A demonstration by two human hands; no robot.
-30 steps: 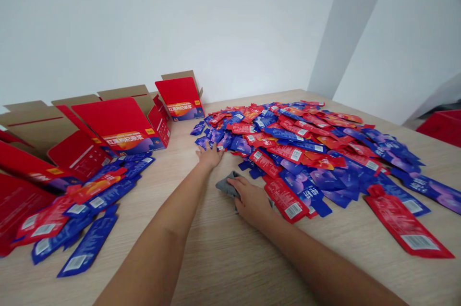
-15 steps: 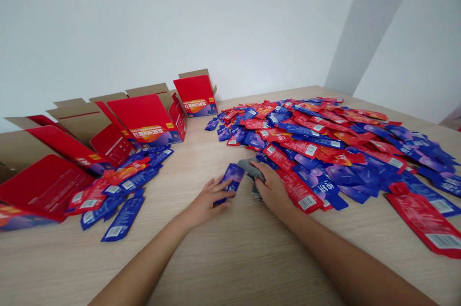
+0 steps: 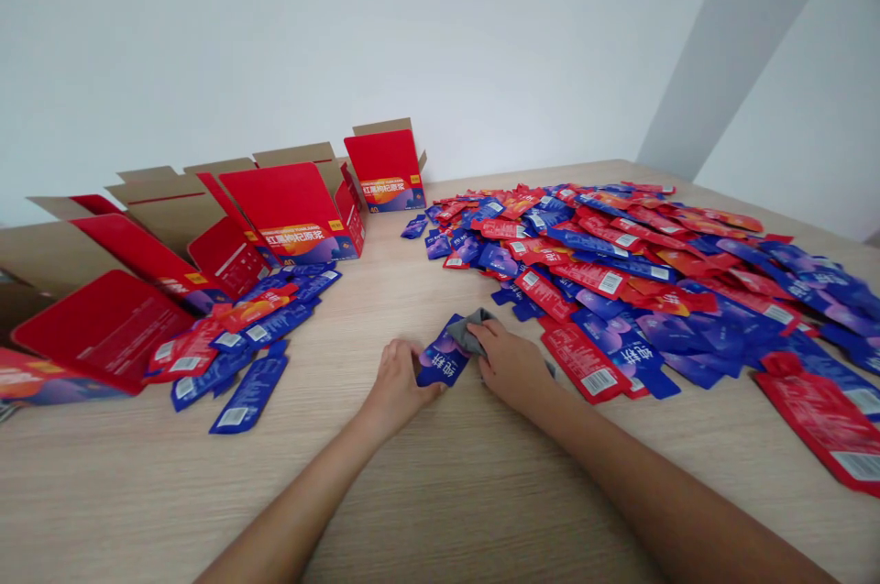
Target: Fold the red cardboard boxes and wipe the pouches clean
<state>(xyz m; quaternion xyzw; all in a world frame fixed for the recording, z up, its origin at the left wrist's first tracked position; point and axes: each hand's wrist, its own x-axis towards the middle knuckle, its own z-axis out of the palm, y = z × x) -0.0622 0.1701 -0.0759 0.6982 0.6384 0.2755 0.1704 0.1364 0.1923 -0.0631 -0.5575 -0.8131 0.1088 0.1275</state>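
Note:
A blue sachet (image 3: 440, 364) with white lettering lies tilted in front of me, gripped at its left edge by my left hand (image 3: 399, 380). My right hand (image 3: 510, 364) is closed on a grey cloth (image 3: 469, 332), which presses against the upper right part of the same sachet. Part of the cloth is hidden under the fingers. Right of this hand, a large heap of red and blue sachets (image 3: 611, 281) spreads over the table, with a red sachet (image 3: 581, 359) nearest the hand.
Open red cartons (image 3: 281, 208) stand in a row along the left, and another carton (image 3: 385, 170) stands farther back by the wall. In front of them lies a smaller pile of sachets (image 3: 254, 327). Light wood tabletop (image 3: 385, 511) stretches beneath everything.
My right hand has brought the grey cloth left onto the blue sachet. My left hand has shifted its hold to the sachet's left edge. The whole view has swung slightly.

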